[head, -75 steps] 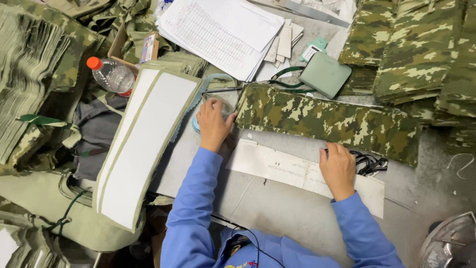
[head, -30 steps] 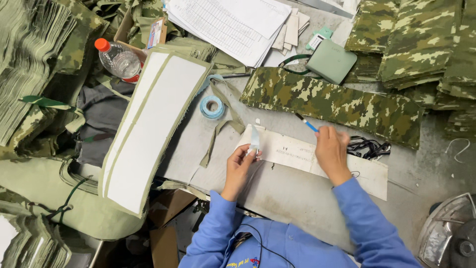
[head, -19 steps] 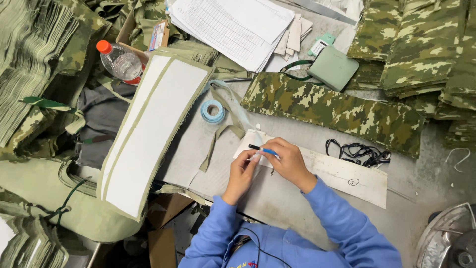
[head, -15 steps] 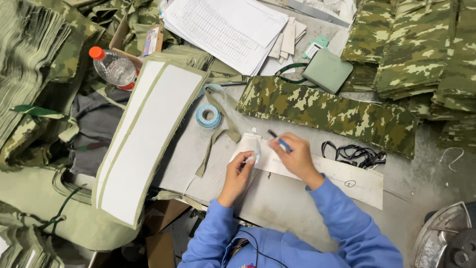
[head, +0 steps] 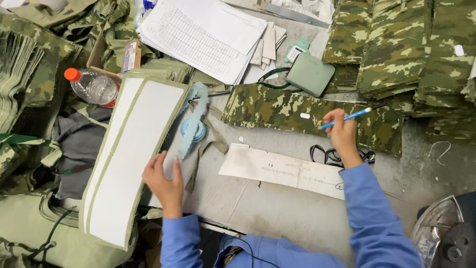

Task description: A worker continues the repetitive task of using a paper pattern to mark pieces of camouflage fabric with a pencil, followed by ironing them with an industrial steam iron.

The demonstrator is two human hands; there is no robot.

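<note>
Blue pencil [head: 345,118] gripped in the right hand [head: 342,135] over a long camouflage fabric strip [head: 307,115] on the grey worktop [head: 277,208].
Right fingers clench the pencil above the strip near the worktop's far edge; the left hand [head: 164,179], fingers released and spread, rests beside a tall stack of white, olive-edged panels [head: 126,154] at the left edge, with a long white paper pattern [head: 282,171] lying between the hands.

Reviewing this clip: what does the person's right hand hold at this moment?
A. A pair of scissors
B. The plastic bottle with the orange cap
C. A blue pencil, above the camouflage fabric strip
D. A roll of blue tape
C: the right hand grips a blue pencil over the long camouflage fabric strip, while the left hand rests at the edge of the long white panel.
</note>
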